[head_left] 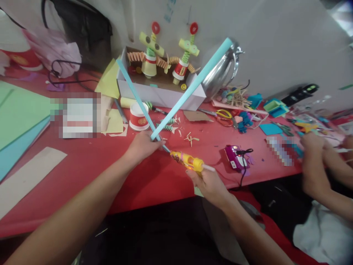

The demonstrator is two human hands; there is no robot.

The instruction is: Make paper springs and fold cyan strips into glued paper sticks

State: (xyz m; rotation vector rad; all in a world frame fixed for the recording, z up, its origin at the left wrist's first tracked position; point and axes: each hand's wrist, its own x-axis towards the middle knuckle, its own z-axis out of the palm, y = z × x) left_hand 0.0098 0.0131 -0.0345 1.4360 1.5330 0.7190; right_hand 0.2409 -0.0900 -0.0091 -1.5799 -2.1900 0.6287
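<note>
My left hand (143, 146) pinches two light-blue paper strips (190, 91) near one end, where they cross at an angle. One strip rises to the upper right, the other to the upper left. My right hand (211, 184) is wrapped round a yellow hot glue gun (190, 162) with a glue stick poking out of its back. The gun's nozzle points left at the crossed ends, close to my left fingers; whether it touches them I cannot tell. Just behind my left hand stands a red and white paper cup (138, 116).
A white box (162, 94) holds two paper-cup figures with folded arms. Behind it is a metal jug (217, 73). Scissors (224, 114) and a purple power socket (235, 157) lie to the right, near another person's hands (314, 145). Coloured paper sheets (22, 110) lie at left.
</note>
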